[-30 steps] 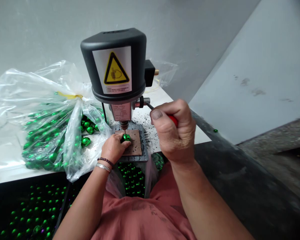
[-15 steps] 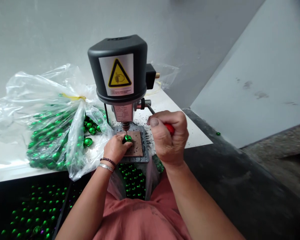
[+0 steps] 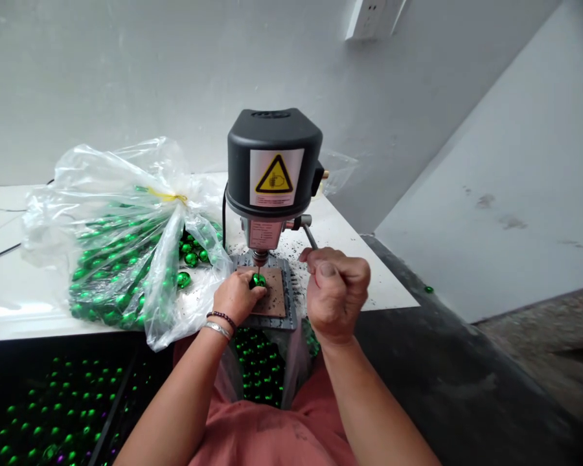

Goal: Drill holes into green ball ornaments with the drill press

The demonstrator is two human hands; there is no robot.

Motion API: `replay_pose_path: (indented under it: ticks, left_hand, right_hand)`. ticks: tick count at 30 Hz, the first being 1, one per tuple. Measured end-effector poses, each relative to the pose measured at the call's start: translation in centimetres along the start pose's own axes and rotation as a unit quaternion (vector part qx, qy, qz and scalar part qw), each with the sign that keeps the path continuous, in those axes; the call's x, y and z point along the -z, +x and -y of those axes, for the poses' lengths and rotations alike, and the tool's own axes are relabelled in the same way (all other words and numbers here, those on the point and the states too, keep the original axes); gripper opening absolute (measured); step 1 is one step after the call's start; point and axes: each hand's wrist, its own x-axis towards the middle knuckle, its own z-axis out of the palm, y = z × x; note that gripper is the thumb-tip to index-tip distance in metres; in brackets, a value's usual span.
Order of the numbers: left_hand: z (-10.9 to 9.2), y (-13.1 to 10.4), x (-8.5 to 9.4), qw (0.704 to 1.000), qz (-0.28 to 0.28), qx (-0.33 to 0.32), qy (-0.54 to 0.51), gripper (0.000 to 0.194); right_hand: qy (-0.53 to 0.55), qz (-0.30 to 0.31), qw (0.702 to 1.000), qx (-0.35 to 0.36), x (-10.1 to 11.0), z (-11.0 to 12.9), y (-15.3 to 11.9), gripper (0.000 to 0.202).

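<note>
A shiny green ball (image 3: 259,280) sits on the brown board (image 3: 274,299) of a small black drill press (image 3: 274,168). My left hand (image 3: 236,296) grips the ball between thumb and fingers from the left side. The thin drill bit (image 3: 259,270) comes down onto the top of the ball; whether it has entered cannot be made out. To the right, my right hand (image 3: 337,291) is wrapped round the end of the press's feed lever (image 3: 310,235). Its red knob is hidden by the fingers. Dark shavings lie scattered on the board and around the base.
A tied clear plastic bag (image 3: 126,259) full of green balls lies left of the press, with loose green balls (image 3: 183,279) at its opening. More balls (image 3: 260,369) fill a bag below the table edge. A dark bin (image 3: 53,401) of balls stands lower left.
The camera view has shifted, so the press appears lower and further right. My left hand still holds the ball under the bit, and my right hand stays on the lever, its knob now covered.
</note>
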Motion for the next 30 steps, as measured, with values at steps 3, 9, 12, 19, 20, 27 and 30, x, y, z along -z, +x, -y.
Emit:
replay_pose_path:
  ticks: [3, 9, 12, 19, 20, 27, 30]
  left_hand:
    - [0.1, 0.0, -0.1, 1.000, -0.004, -0.001, 0.003, 0.028]
    - [0.2, 0.1, -0.4, 1.000, -0.010, -0.002, -0.009, 0.027]
    - [0.4, -0.6, 0.1, 0.999, -0.017, 0.000, -0.045, 0.032]
    - [2.2, -4.0, 3.9, 0.949, 0.234, -0.111, -0.178, 0.040]
    - [2.5, -4.2, 4.0, 0.942, 0.248, -0.105, -0.202, 0.046]
    - [2.1, -3.3, 2.1, 0.744, 0.122, 0.155, -0.638, 0.058]
    - [1.5, -2.9, 2.0, 0.594, 0.135, 0.217, -0.763, 0.051]
  right_hand:
    - [-0.013, 0.002, 1.000, -0.007, 0.2, 0.3, -0.2, 0.003]
    - [-0.169, -0.007, 0.986, -0.004, -1.1, 2.9, 5.4, 0.022]
    - [-0.134, 0.052, 0.987, -0.073, -2.0, 3.2, 9.0, 0.032]
    - [-0.095, 0.033, 0.988, -0.114, -2.6, 2.4, 10.4, 0.037]
    - [-0.089, 0.032, 0.989, -0.116, -2.7, 2.5, 10.3, 0.037]
    - [-0.059, 0.027, 0.991, -0.117, -2.9, 2.7, 10.1, 0.036]
    - [-0.065, 0.036, 0.990, -0.118, -2.8, 2.7, 10.1, 0.035]
